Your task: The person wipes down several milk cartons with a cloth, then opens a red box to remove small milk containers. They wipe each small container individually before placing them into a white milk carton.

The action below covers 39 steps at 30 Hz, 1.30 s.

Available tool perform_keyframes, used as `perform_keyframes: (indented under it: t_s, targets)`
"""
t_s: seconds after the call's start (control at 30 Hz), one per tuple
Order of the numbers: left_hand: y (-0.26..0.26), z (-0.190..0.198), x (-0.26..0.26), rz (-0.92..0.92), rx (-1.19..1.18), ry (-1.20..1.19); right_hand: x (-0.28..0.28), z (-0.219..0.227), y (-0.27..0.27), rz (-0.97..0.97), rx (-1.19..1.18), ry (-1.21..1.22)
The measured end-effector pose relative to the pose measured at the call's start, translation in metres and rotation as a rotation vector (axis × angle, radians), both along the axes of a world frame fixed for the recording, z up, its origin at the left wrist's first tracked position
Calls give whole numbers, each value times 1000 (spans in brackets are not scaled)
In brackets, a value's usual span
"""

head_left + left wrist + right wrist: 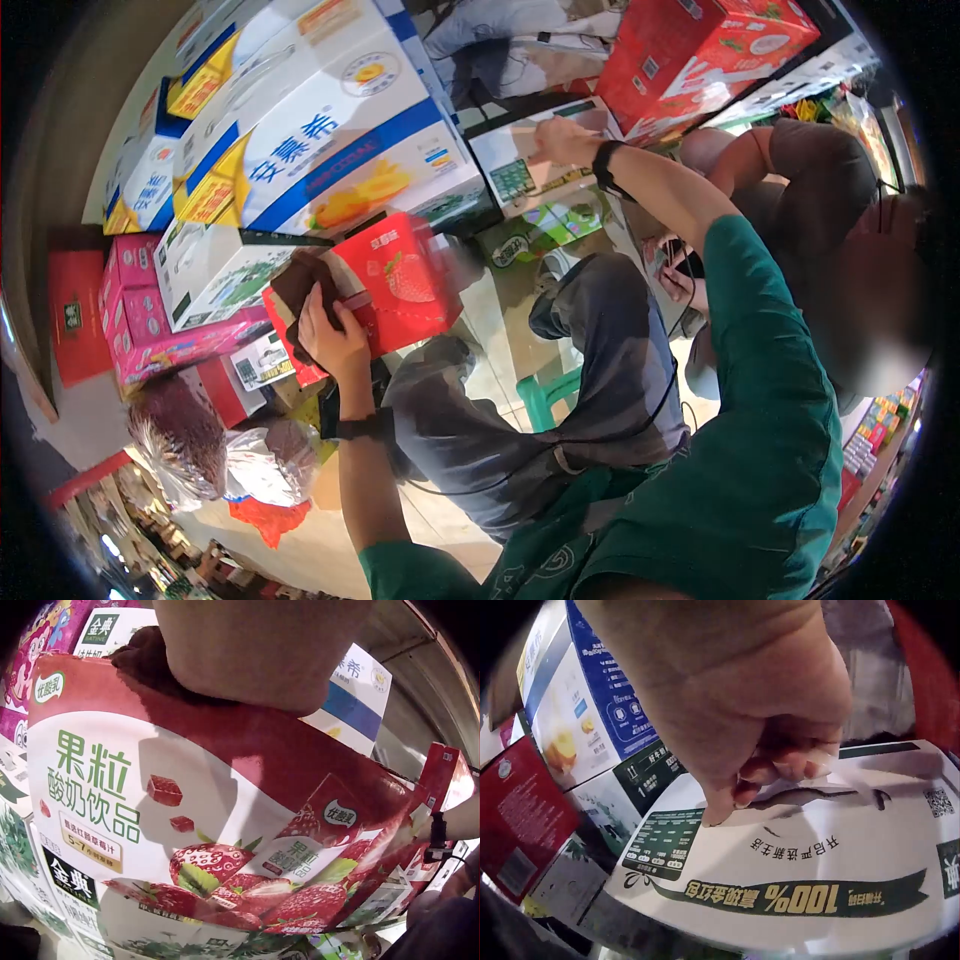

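My left hand (335, 338) holds a dark brown cloth (298, 282) against a red strawberry yogurt drink carton (392, 280). In the left wrist view, the cloth (142, 664) bunches under the hand at the carton's top edge, and strawberries fill the front panel (232, 877). Out to the right, my right hand (568, 140) is on a white milk carton (510, 150). Close up in the right wrist view, curled fingers (780, 769) grip the pale plastic handle (855, 784) on that carton's top; part of the handle is hidden by the hand.
White-and-blue yogurt cartons (330, 130) are stacked at the back left, beside pink boxes (140, 290). A red carton (700, 60) stands at the back right. Another person (810, 170) sits close on the right. Clear bags (270, 460) lie at the lower left.
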<state>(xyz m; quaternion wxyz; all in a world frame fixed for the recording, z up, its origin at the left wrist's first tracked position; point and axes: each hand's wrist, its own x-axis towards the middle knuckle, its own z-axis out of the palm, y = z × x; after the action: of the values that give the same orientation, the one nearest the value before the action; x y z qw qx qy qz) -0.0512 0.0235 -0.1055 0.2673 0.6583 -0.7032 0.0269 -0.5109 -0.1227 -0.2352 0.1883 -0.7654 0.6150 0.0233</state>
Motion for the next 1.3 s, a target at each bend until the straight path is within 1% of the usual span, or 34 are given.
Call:
perform_keyframes:
  t_s: [0.07,0.13,0.17,0.2,0.27,0.3,0.4,0.43,0.47,0.53,0.57,0.67,0.77,0.83,0.87,0.93,1.03,1.07,1.13,1.17,1.2,1.27,1.3]
  targets:
    - [0,0,0,16,37,-2,8,24,-10,51,25,4]
    - [0,0,-1,30,37,-11,6,21,-19,32,-2,-63]
    - [2,0,-1,40,41,-16,8,13,-25,84,-70,32]
    - [3,0,-1,44,47,-13,8,5,-31,68,-58,17]
    - [3,-1,-1,56,56,-3,14,15,-35,-61,44,-77]
    - [2,-2,0,43,58,-6,11,-5,-42,-96,33,-116]
    - [2,-1,1,39,77,18,15,-33,-49,-25,95,34]
    - [1,0,2,39,96,18,12,-43,-44,5,39,-78]
    - [1,1,2,46,102,11,12,-54,-50,-54,91,-55]
    - [1,2,-1,61,115,3,10,-63,-56,-41,43,-36]
    - [1,3,-1,53,117,4,8,-66,-57,-23,61,-25]
    - [1,3,0,42,116,10,8,-61,-63,28,104,31]
    - [-1,1,2,29,99,13,10,-42,-64,59,120,87]
    - [1,2,2,25,108,7,15,-45,-57,99,152,61]
    - [1,2,1,42,117,6,15,-44,-52,140,139,85]
    - [1,2,1,63,129,4,6,-54,-52,-1,184,9]
    - [0,4,-1,66,131,22,11,-64,-52,43,109,20]
    - [1,4,0,52,122,20,17,-66,-48,60,110,124]
    - [-1,0,3,25,89,22,31,-56,-36,89,94,340]
    - [-1,1,4,2,75,25,32,-45,-30,98,63,322]
    - [-1,1,4,19,81,25,34,-29,-21,82,-16,309]
    - [-1,1,3,23,65,51,43,-13,-16,28,38,348]
    - [-1,-2,5,23,45,55,51,4,-8,8,39,282]
